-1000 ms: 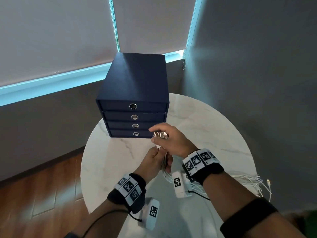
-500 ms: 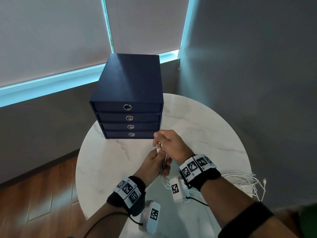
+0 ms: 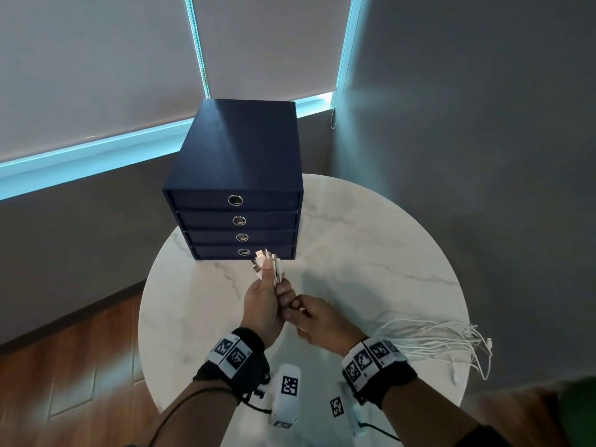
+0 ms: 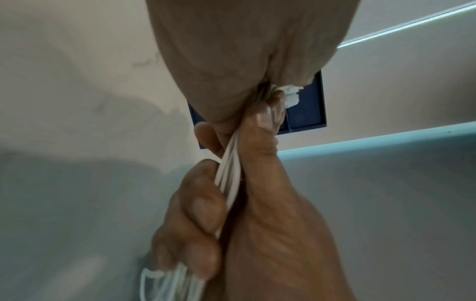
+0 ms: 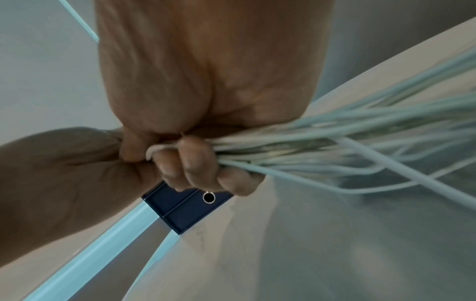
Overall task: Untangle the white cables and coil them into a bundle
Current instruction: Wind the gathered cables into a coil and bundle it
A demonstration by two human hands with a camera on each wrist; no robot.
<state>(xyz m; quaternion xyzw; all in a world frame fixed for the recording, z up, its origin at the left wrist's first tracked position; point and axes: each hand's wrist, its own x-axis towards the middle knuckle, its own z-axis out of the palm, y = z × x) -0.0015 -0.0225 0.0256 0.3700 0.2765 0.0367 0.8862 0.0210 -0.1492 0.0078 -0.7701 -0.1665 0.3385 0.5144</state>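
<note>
A bunch of white cables (image 3: 435, 340) runs from my hands across the right side of the table, and its far ends hang over the edge. My left hand (image 3: 269, 287) grips the bunch just below the plug ends (image 3: 266, 262), which stick up in front of the drawer box. My right hand (image 3: 301, 309) grips the same bunch right behind the left hand. In the left wrist view the cables (image 4: 229, 169) pass through both fists. In the right wrist view the cables (image 5: 335, 146) fan out from my curled right fingers (image 5: 195, 160).
A dark blue box with several drawers (image 3: 235, 201) stands at the back of the round white marble table (image 3: 371, 253). A grey wall is close on the right. Wooden floor lies to the left. The table's rim runs near the trailing cable ends.
My right hand has left the plug ends and come down behind the left hand onto the bunch. My left hand has moved up and now holds the plug ends alone.
</note>
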